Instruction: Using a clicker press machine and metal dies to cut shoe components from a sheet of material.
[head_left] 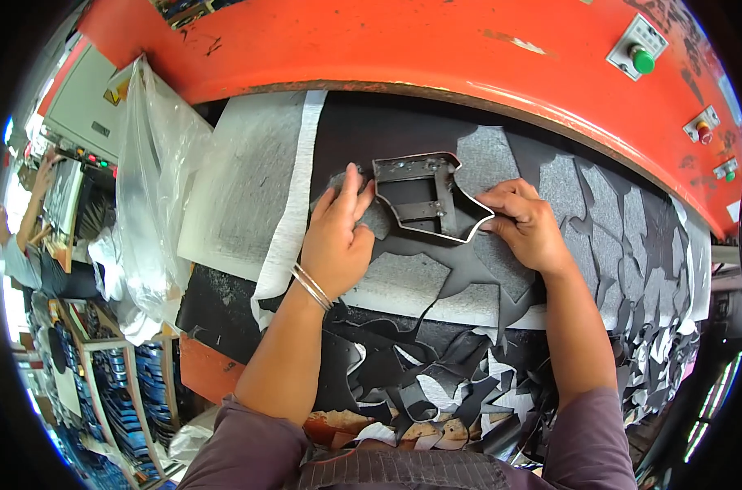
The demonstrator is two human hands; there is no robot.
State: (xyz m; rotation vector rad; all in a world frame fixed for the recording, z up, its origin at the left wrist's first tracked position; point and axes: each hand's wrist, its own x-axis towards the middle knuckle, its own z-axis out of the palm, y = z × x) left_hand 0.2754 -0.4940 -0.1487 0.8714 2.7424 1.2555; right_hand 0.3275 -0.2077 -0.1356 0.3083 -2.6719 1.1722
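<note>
A metal cutting die (442, 196), a steel strip outline with crossbars inside, lies on a black sheet of material (363, 122). My right hand (525, 222) pinches the die's pointed right end between thumb and fingers. Beside the die's left edge, my left hand (338, 233) has its fingers stretched out, the tips close to the rim; whether they touch it I cannot tell. Cut-out gaps in the black sheet show the grey-white cutting board (248, 155) beneath. A white-backed edge of the sheet (293, 196) runs along its left side.
A red-orange press beam (371, 45) spans the far side, with a green button (642, 60) and a red button (704, 131). Black and white offcuts (436, 384) pile up nearest me. Clear plastic (146, 188) hangs at left, above a shelf of dies (126, 384). Another person (28, 237) is far left.
</note>
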